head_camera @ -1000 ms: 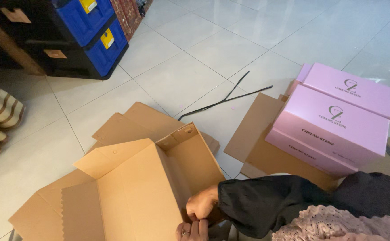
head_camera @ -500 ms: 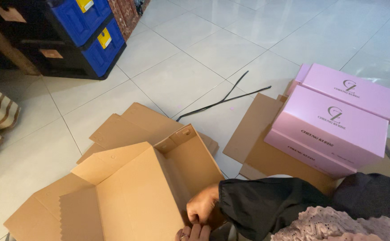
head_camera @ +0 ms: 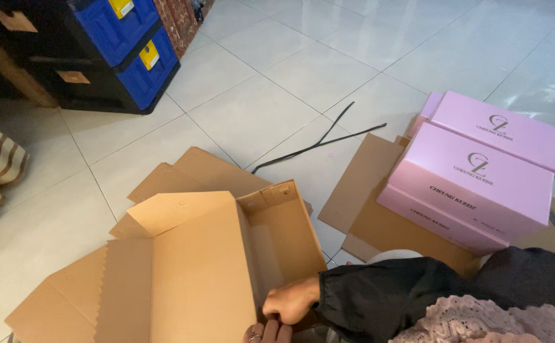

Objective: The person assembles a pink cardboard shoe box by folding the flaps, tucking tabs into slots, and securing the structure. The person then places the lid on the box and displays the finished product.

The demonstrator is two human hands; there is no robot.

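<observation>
Barely anything's shifted, box flaps sit a touch lower. Right hand is curled tight on the cardboard box wall on the floor; left hand mostly hidden, can't tell its grip. Looks mid-fold; tucking that wall needs steady pressure.

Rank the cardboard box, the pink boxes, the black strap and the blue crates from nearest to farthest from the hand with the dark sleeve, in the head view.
From the right hand:
1. Cardboard box, touched, directly at the hand.
2. Pink boxes, up to the right.
3. Black strap, on the tiles beyond the box.
4. Blue crates, far upper left.
</observation>
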